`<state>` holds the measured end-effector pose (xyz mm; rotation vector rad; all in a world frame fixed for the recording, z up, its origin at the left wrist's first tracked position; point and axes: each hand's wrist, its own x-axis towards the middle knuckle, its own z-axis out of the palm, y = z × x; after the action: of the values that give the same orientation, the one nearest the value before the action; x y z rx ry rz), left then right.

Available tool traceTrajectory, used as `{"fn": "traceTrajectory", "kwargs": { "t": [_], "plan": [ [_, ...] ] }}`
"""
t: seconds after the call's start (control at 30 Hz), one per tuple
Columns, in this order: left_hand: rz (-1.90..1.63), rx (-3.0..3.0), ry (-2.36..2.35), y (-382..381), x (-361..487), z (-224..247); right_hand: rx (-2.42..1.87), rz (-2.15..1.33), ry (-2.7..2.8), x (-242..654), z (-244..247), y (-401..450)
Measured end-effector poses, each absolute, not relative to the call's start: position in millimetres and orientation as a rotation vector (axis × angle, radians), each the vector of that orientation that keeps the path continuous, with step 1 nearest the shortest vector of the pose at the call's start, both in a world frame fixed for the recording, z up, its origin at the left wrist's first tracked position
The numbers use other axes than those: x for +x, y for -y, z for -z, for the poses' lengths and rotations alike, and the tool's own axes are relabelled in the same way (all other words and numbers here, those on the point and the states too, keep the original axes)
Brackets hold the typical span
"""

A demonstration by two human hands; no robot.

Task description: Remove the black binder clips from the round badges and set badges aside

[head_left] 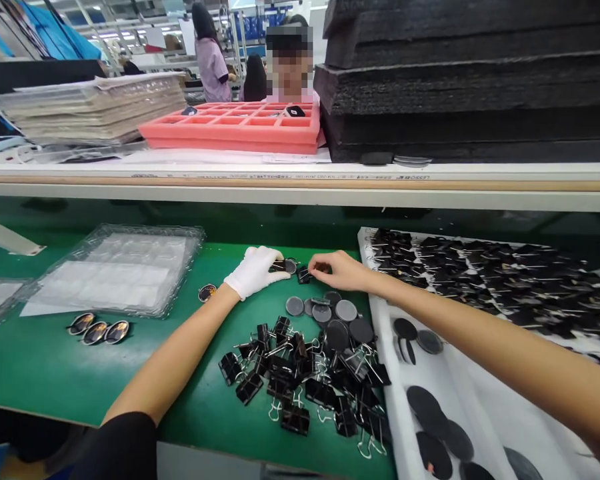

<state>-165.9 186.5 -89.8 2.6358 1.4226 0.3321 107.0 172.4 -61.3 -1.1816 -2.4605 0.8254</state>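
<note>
My left hand (pixel 255 270), in a white glove, pinches a small round disc with a black binder clip (pixel 286 266) on it, over the green table. My bare right hand (pixel 339 269) grips another small black binder clip (pixel 304 273) right beside it; the two hands nearly touch. Just below them lie several loose grey discs (pixel 320 310). Nearer to me is a heap of black binder clips (pixel 300 377).
Three glossy oval badges (pixel 99 331) and one more (pixel 207 292) lie at left, near stacked clear plastic trays (pixel 120 267). A white tray (pixel 485 400) at right holds dark discs and clipped parts. On the shelf above: a red compartment tray (pixel 235 125), black foam sheets (pixel 470 80); people behind.
</note>
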Motion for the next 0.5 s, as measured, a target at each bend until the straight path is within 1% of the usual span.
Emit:
{"fn": "traceTrajectory", "kwargs": {
  "t": [0.1, 0.2, 0.3, 0.4, 0.5],
  "plan": [
    [-0.34, 2.645, -1.404, -186.8, -166.8, 91.5, -1.318, -0.701, 2.526, 98.3, 49.7, -175.6],
    [-0.29, 2.672, -1.413, -187.5, -167.1, 93.5, -1.502, -0.463, 2.447, 82.7, 43.8, -181.1],
    [-0.213, 2.733, -1.422, -188.0, -167.4, 95.0, -1.596, -0.365, 2.378, 70.7, 44.4, -189.6],
    [-0.22, 2.748, -1.42, -188.0, -167.3, 95.7, -1.573, -0.422, 2.529, 72.3, 45.3, -196.7],
    [-0.218, 2.743, -1.406, -188.4, -166.6, 95.9, -1.552, -0.668, 2.649, 81.0, 45.1, -198.0]
  ]
}}
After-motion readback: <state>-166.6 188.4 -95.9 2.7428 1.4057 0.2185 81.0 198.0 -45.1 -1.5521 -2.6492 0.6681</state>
